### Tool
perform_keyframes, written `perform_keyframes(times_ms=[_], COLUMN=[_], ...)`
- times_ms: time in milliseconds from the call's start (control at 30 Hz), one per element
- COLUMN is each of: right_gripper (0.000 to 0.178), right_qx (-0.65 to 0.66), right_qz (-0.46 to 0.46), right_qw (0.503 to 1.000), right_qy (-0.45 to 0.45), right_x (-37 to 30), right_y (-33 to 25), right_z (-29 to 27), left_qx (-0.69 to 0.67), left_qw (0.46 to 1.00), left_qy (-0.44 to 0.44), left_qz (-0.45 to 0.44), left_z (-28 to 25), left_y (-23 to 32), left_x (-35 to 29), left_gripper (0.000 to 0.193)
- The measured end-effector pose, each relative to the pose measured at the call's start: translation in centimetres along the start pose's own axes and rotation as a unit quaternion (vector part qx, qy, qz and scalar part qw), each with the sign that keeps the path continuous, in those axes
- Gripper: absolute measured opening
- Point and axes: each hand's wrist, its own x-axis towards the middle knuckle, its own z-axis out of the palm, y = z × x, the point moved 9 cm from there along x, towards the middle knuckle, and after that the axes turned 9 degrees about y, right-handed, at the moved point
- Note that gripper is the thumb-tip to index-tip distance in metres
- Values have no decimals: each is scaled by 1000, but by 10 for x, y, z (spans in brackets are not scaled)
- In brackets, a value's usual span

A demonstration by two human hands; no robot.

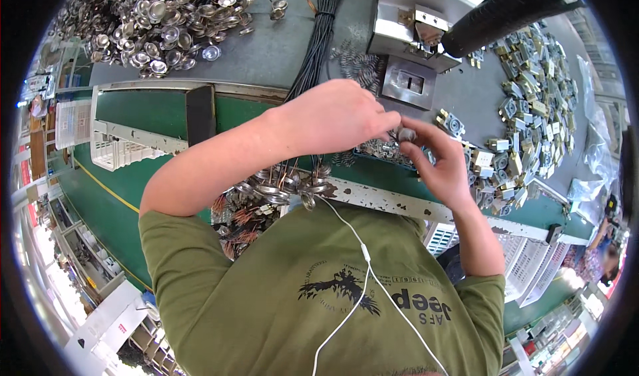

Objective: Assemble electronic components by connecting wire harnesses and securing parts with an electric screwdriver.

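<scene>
Right hand point(439, 158) pinches a small grey part point(407, 135), left hand point(341, 114) curled just left of it, can't tell its grip tbh.

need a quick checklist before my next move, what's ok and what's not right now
1. Small grey part gripped: ok, it sits at the fingertips of the right hand.
2. Left hand holding that part too: cannot tell, its fingertips are close but partly hidden.
3. Slotted metal block uncovered: ok, its slot shows beyond the hands.
4. Black handle free of both hands: ok, neither hand is on it.
5. Left wrist away from the black wire bundle: not ok, the bundle passes beneath it in this view.
6. White cord clear of the hands: ok, it hangs over the green shirt.
</scene>
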Motion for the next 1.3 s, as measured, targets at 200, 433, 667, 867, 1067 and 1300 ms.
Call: perform_keyframes(times_ms=[200,433,667,867,1067,1300], right_gripper=[52,35,22,40,30,38], right_qx=[-181,-282,-316,-419,-274,-199], right_qz=[-173,-396,-120,-92,-174,-144], right_qw=[966,874,939,903,938,969], right_qy=[59,26,53,-6,120,3], right_x=[3,49,51,19,13,56], right_y=[-64,-125,-53,-2,-70,-32], right_z=[-33,11,-101,-65,-75,-31], left_qx=[-4,-28,-87,-63,-48,-68], left_qw=[995,991,995,993,992,996], left_qy=[-90,-130,-46,-95,-117,-48], left_qz=[-48,-12,20,15,9,29], left_z=[-1,9,-4,13,19,10], left_y=[-1,8,8,7,8,13], left_x=[-6,-14,-10,-11,-18,-16], left_gripper=[27,42,40,36,35,23])
